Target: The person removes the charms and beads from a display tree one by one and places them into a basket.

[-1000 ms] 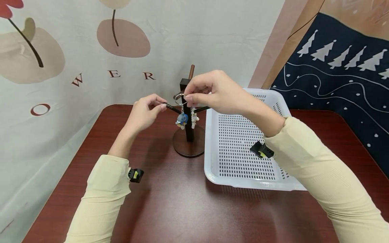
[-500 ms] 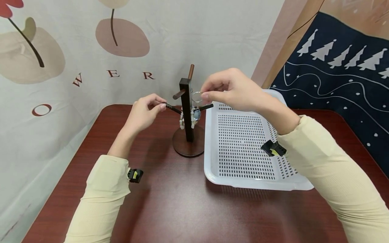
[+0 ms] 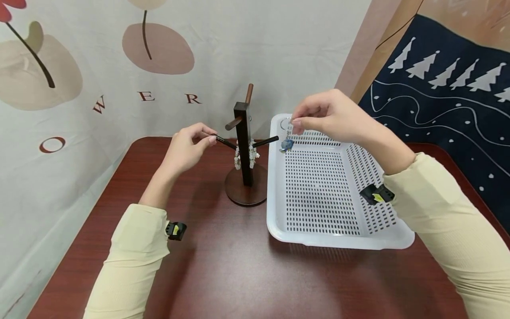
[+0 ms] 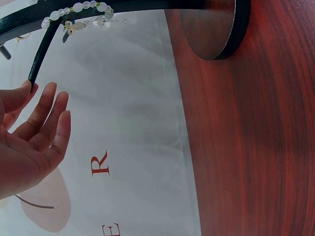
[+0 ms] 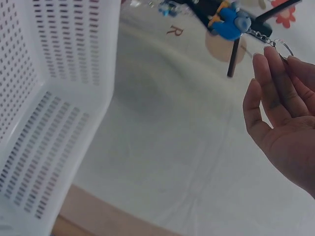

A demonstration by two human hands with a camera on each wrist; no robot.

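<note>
My right hand (image 3: pixel 334 116) pinches the metal ring of a keychain between thumb and fingertips. From its short chain hangs a small blue figure (image 3: pixel 286 145), over the near-left part of the white basket (image 3: pixel 275 199); the right wrist view shows the blue figure (image 5: pixel 230 24) with orange parts. With thumb and forefinger, my left hand (image 3: pixel 186 148) pinches the tip of the left peg on a dark wooden stand (image 3: pixel 244 146). Pale beaded bracelets (image 3: pixel 253 155) hang on the stand's lower pegs; in the left wrist view a bracelet (image 4: pixel 77 7) circles the base of the held peg.
The stand's round base (image 3: pixel 246 195) rests on the dark red table (image 3: pixel 223 266), just left of the perforated basket. A light printed cloth (image 3: pixel 223 53) hangs behind, and a navy cloth with white trees (image 3: pixel 446 106) hangs at the right.
My right hand has carried the keychain rightward, from in front of the stand's post to over the basket's left side. The left hand keeps its pinch on the peg.
</note>
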